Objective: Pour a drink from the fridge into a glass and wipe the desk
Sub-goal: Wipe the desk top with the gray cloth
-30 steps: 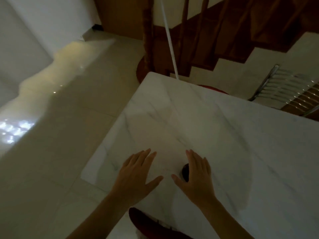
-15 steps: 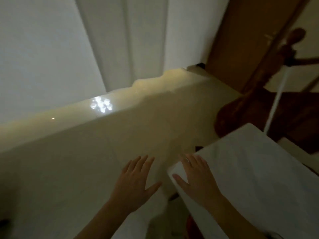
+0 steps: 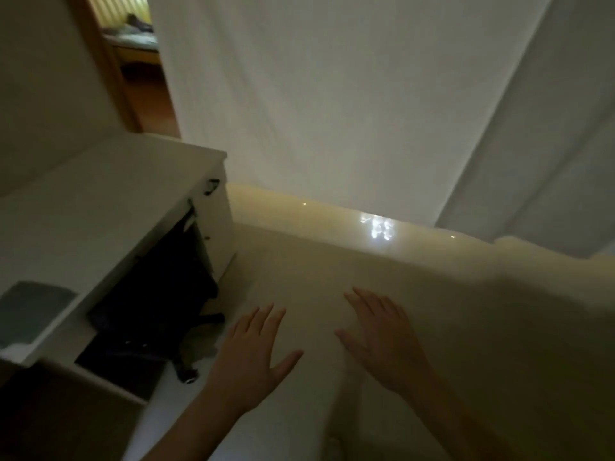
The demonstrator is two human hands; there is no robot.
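My left hand (image 3: 251,357) and my right hand (image 3: 382,341) are held out in front of me, palms down and fingers spread, over a pale glossy floor (image 3: 432,311). Neither hand holds anything. No fridge, drink, glass or cloth shows in this view. The marble table is out of sight.
A low white cabinet (image 3: 100,207) stands at the left, its front open on dark contents (image 3: 156,301). A grey pad (image 3: 30,311) lies on its top. A white wall (image 3: 332,94) rises ahead. A wood-framed doorway (image 3: 133,61) opens at the upper left.
The view has swung left, away from the marble table and the staircase, which have left the frame. The white cabinet and doorway have come into view. Both hands stay spread and empty.
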